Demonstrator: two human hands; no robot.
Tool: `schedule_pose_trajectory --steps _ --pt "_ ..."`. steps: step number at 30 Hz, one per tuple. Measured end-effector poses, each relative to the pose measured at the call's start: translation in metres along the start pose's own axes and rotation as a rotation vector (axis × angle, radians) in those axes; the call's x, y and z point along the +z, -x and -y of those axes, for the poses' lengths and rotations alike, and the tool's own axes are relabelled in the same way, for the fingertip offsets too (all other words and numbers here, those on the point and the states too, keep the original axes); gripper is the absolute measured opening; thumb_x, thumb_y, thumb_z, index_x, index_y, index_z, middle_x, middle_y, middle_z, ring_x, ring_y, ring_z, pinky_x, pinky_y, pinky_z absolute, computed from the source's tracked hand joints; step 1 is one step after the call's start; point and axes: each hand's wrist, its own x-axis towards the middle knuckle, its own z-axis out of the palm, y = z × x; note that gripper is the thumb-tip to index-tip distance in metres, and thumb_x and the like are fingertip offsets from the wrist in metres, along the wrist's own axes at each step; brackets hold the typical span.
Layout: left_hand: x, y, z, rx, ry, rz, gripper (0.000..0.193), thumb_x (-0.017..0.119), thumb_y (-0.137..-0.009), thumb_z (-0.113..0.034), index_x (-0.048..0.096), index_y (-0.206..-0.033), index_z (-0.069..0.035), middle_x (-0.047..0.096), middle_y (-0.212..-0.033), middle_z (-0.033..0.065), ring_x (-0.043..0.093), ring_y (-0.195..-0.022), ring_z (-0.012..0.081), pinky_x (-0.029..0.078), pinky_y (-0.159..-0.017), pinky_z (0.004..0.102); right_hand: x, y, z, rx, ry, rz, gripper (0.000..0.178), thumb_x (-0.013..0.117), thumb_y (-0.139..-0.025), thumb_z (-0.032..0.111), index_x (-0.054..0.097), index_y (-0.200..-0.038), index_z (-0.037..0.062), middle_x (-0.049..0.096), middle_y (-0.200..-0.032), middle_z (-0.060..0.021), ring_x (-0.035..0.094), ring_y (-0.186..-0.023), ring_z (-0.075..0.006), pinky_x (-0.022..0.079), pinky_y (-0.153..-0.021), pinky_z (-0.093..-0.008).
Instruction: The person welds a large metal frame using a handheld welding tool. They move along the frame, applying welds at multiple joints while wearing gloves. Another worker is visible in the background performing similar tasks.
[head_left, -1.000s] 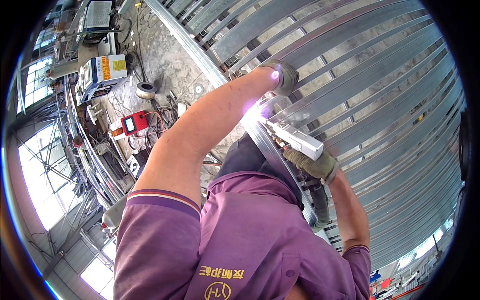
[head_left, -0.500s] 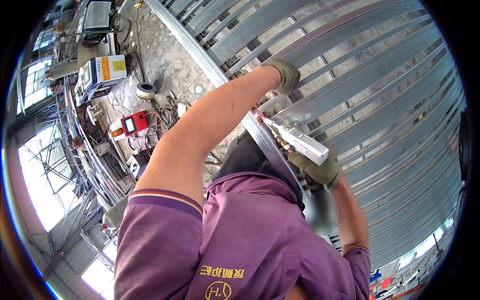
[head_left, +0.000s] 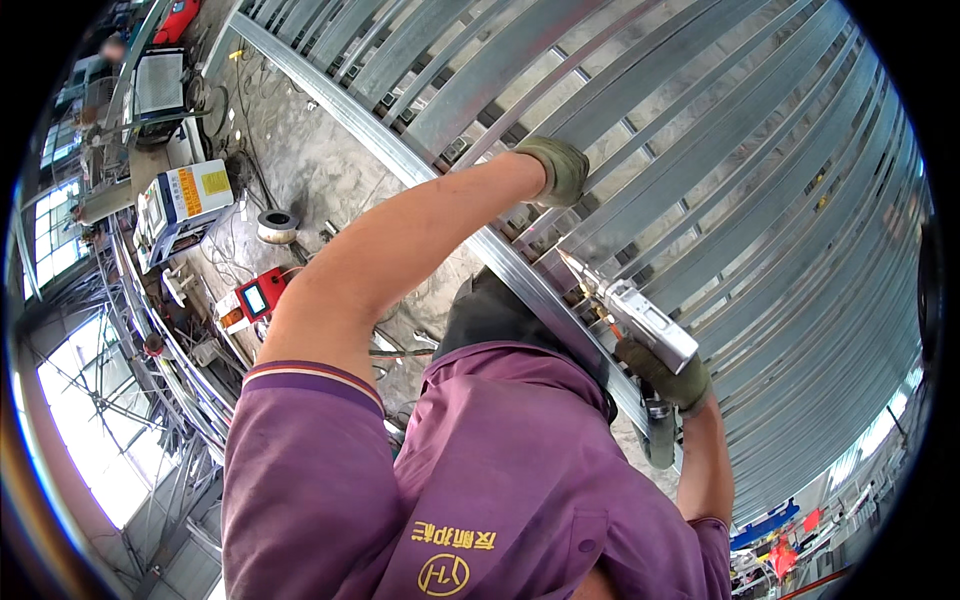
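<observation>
My right hand [head_left: 665, 375], in an olive work glove, is closed round the grip of a silver-white welding gun [head_left: 650, 320]. The gun's thin nozzle points up and left, close to where the slats meet the long side rail [head_left: 520, 270] of a galvanized metal frame. My left hand [head_left: 555, 172], gloved alike, is curled down on a flat metal slat [head_left: 600, 105] just beyond the nozzle; its fingertips are partly hidden. Many parallel slats run from the rail toward the far right.
On the concrete floor at left are a red box with a lit display [head_left: 262, 294], a wire spool [head_left: 277, 226] and loose cables. A white-and-blue machine [head_left: 185, 210] stands behind them. Metal bars are piled along the left edge.
The welding gun has shifted right and down, away from the rail, and the red glow at its tip is gone. My left hand has moved slightly left and down.
</observation>
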Motion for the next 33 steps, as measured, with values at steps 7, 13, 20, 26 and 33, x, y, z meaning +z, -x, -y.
schedule_pose_trajectory --steps 7,13,20,26,33 --pt "-0.06 0.038 0.054 -0.228 0.012 -0.077 0.049 0.061 -0.105 -0.048 0.082 -0.126 -0.008 0.08 -0.127 0.0193 0.077 -0.118 0.0395 0.059 -0.102 0.0502 0.001 -0.005 0.013 -0.189 0.157 0.028 0.033 0.087 -0.099 0.02 0.077 -0.125 0.0026 0.078 -0.092 -0.0106 0.076 -0.079 -0.0218 0.059 -0.073 -0.0358" --pt "-0.049 0.023 0.061 -0.167 -0.015 0.031 0.048 0.061 -0.106 -0.044 0.081 -0.126 -0.006 0.08 -0.126 0.0204 0.077 -0.117 0.039 0.059 -0.102 0.0501 0.022 -0.022 0.037 -0.347 0.243 0.06 0.035 0.087 -0.098 0.025 0.077 -0.125 0.0046 0.079 -0.091 -0.013 0.076 -0.078 -0.0316 0.059 -0.071 -0.0388" --pt "-0.028 0.001 0.08 -0.149 0.035 0.004 0.045 0.069 -0.102 -0.044 0.084 -0.119 -0.005 0.081 -0.121 0.0215 0.077 -0.112 0.0398 0.06 -0.097 0.0494 0.026 -0.003 -0.01 -0.096 0.029 -0.058 0.032 0.086 -0.1 0.016 0.076 -0.126 0.0009 0.081 -0.098 -0.0085 0.077 -0.086 -0.0171 0.061 -0.079 -0.0328" --pt "-0.033 0.006 0.088 -0.173 0.189 0.025 0.045 0.073 -0.099 -0.044 0.084 -0.109 -0.002 0.083 -0.098 0.0171 0.079 -0.098 0.0346 0.061 -0.091 0.0475 0.035 0.024 0.015 0.052 -0.088 -0.101 0.034 0.082 -0.103 0.014 0.074 -0.134 0.0015 0.079 -0.106 -0.0069 0.073 -0.091 -0.0171 0.059 -0.082 -0.0343" --pt "-0.067 0.022 0.076 -0.216 0.352 0.081 0.034 0.075 -0.097 -0.037 0.083 -0.087 -0.005 0.078 -0.073 0.0068 0.077 -0.072 0.0203 0.061 -0.078 0.0426 -0.005 -0.054 0.076 0.118 -0.052 0.177 0.042 0.086 -0.1 0.017 0.072 -0.137 0.0023 0.082 -0.108 -0.009 0.076 -0.095 -0.0167 0.061 -0.084 -0.034"
